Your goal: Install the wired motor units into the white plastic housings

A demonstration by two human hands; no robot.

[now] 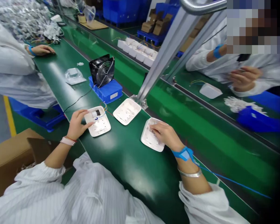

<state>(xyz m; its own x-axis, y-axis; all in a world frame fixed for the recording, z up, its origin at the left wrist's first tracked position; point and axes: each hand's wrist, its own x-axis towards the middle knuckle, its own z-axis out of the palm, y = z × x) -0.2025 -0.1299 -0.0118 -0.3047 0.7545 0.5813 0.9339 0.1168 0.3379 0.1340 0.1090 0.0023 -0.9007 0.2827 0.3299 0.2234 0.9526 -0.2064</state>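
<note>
Grasping rim of wired white housing, left hand probably steadies it on tabletop. Right hand reaches into second housing, open side up, likely for access — whether fingertips pinch anything, cannot tell.

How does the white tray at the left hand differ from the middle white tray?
The left tray bears a black-and-white component with wires; the middle tray shows neither. The left hand touches the left tray, while no hand touches the middle tray. Both are white, with rounded corners.
</note>
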